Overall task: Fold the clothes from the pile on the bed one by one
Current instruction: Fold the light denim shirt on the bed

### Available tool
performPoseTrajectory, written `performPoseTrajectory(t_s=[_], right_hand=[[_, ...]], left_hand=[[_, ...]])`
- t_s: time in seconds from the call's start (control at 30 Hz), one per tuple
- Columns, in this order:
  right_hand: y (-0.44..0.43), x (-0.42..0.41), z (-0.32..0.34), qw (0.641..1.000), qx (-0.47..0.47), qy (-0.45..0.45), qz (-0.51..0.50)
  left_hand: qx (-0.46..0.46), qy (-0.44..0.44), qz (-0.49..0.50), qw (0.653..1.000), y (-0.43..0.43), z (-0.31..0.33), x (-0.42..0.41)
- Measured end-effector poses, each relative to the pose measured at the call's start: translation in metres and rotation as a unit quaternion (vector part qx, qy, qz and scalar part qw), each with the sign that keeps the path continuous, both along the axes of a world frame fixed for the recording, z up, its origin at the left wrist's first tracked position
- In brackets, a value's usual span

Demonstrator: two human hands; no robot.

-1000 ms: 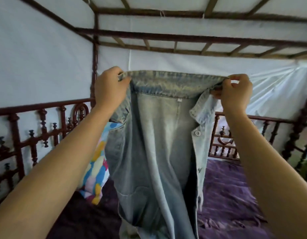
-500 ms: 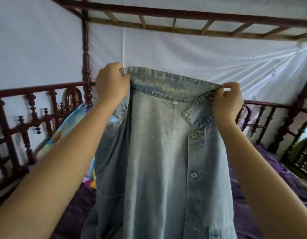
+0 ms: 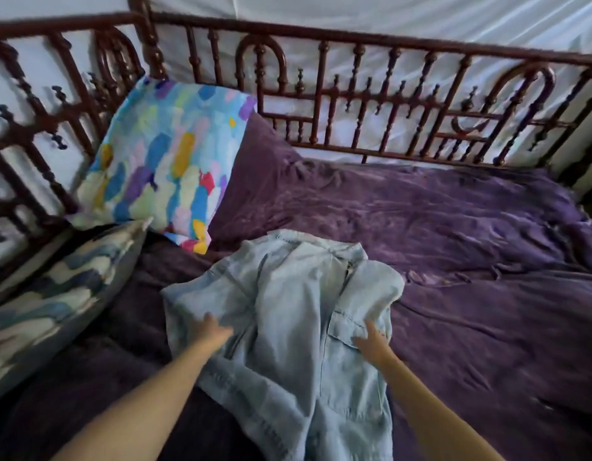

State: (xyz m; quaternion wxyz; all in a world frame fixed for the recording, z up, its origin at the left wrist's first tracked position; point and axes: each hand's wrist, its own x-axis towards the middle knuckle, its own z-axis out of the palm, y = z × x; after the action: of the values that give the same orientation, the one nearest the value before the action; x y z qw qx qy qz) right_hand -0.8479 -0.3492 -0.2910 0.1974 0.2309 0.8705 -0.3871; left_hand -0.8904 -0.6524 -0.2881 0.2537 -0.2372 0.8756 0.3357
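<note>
Denim shirt (image 3: pixel 288 311) lies rumpled on the purple bedspread (image 3: pixel 454 244), just below the colourful pillow (image 3: pixel 168 161), with both hands on it.
Its collar end sits near the pillow's lower corner. The left hand (image 3: pixel 209 331) rests on the side of the shirt nearer the pillow. Its fingers are blurred against the cloth, so I cannot tell whether they grip it. The right hand (image 3: pixel 371 342) lies on the side farther from the pillow, fingers stretched out flat over the chest pocket (image 3: pixel 346 327) — pressing, not gripping.
</note>
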Motion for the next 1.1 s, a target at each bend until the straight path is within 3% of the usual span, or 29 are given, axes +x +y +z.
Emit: performPoseTrajectory(t_s=[0.13,0.27,0.37,0.43,0.53,0.63,0.77,0.9,0.97,1.1], right_hand=[[-0.015,0.062,-0.062,0.988,0.060,-0.131,0.056],[-0.038,0.107,-0.088,0.972,0.086,-0.174,0.130],[-0.045,0.133,-0.103,0.953,0.115,-0.215,0.180],[-0.048,0.151,-0.107,0.941,0.150,-0.232,0.195],[-0.049,0.169,-0.107,0.953,0.219,-0.180,0.112],[-0.041,0.176,-0.104,0.960,0.222,-0.171,0.010],[-0.010,0.174,-0.111,0.971,0.042,-0.149,-0.184],[0.004,0.166,-0.114,0.891,-0.166,-0.086,-0.414],[0.008,0.164,-0.116,0.877,-0.189,-0.088,-0.433],[0.023,0.162,-0.114,0.883,-0.150,-0.075,-0.437]], left_hand=[[0.091,-0.041,0.111,0.989,-0.019,-0.052,0.060],[0.148,-0.072,0.231,0.959,-0.023,-0.071,0.082],[0.209,-0.104,0.328,0.915,-0.020,-0.076,0.083],[0.244,-0.151,0.341,0.895,-0.013,-0.077,0.087],[0.274,-0.168,0.341,0.883,0.001,-0.081,0.093],[0.271,-0.149,0.360,0.880,0.012,-0.085,0.096],[0.316,-0.130,0.412,0.844,0.025,-0.080,0.099],[0.340,-0.098,0.438,0.827,0.035,-0.076,0.099],[0.346,-0.073,0.438,0.827,0.039,-0.072,0.099],[0.345,-0.007,0.434,0.832,0.040,-0.065,0.098]])
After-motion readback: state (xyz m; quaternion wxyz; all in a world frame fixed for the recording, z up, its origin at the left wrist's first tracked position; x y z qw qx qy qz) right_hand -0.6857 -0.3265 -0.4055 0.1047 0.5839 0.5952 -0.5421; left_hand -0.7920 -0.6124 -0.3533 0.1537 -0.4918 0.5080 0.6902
